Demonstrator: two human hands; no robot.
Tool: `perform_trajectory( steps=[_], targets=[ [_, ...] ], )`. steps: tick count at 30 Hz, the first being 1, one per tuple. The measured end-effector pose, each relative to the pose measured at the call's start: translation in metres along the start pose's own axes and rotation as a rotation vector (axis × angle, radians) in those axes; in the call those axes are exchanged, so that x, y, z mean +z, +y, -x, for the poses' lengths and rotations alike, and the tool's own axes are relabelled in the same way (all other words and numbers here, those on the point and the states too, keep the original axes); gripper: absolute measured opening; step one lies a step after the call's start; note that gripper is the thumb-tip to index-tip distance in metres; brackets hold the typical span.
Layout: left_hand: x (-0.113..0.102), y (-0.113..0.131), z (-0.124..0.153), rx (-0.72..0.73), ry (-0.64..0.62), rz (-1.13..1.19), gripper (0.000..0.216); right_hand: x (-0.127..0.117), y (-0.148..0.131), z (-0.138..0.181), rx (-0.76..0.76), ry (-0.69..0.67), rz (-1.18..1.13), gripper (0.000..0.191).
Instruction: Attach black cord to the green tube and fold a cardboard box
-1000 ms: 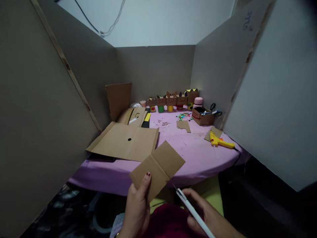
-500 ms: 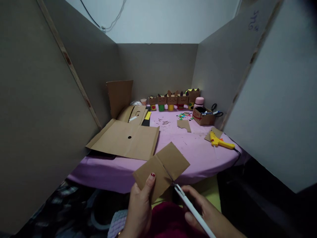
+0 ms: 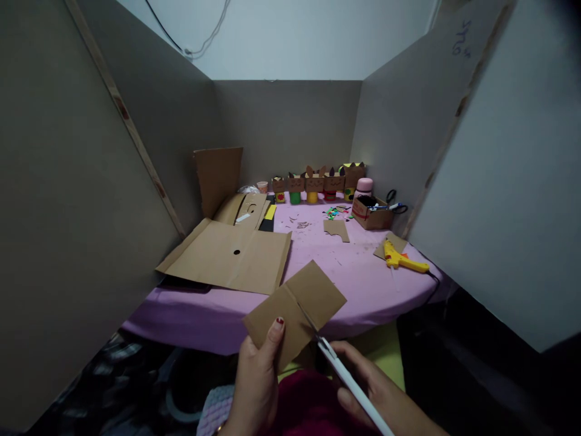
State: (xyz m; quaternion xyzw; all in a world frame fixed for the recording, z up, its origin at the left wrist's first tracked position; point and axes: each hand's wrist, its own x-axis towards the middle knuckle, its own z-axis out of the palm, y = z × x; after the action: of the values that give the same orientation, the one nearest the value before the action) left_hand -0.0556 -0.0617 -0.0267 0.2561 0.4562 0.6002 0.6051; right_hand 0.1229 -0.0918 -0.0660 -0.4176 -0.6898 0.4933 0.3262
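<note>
My left hand grips a folded or creased piece of brown cardboard above my lap, thumb on top and fingers behind it. A white utility knife is in my right hand, its body slanting down to the lower right. The thin blade meets the cardboard along a dark line that runs across the piece from its upper middle to its lower right edge. Most of my right fingers are hidden behind the knife. Both hands are off the table, in front of its near edge.
On the pink-covered table lie flat cardboard sheets at left and a yellow glue gun at right. Behind stand several cardboard-faced figures, a box of tools and a pink-lidded bottle. Grey partitions close three sides.
Almost nothing differs. The view has shifted very slightly; the blade stays at about the same spot on the cardboard, and both hands keep their hold.
</note>
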Motion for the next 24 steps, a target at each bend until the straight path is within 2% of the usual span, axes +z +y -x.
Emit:
perform_trajectory(
  steps=[15,20,24],
  targets=[
    [-0.0043,-0.0054,-0.0029,0.012,0.05,0.004,0.032,-0.0011,0.0034,0.0026,-0.023,0.014,0.013,0.054],
    [-0.0034,-0.0037,-0.002,0.01,-0.006,0.013,0.034,-0.0005,0.0015,0.0023,-0.021,0.001,0.003,0.052],
    [-0.0021,-0.0018,0.0011,-0.002,-0.001,0.005,0.031,0.0004,0.0015,0.0021,-0.012,0.011,0.014,0.05]
  ],
)
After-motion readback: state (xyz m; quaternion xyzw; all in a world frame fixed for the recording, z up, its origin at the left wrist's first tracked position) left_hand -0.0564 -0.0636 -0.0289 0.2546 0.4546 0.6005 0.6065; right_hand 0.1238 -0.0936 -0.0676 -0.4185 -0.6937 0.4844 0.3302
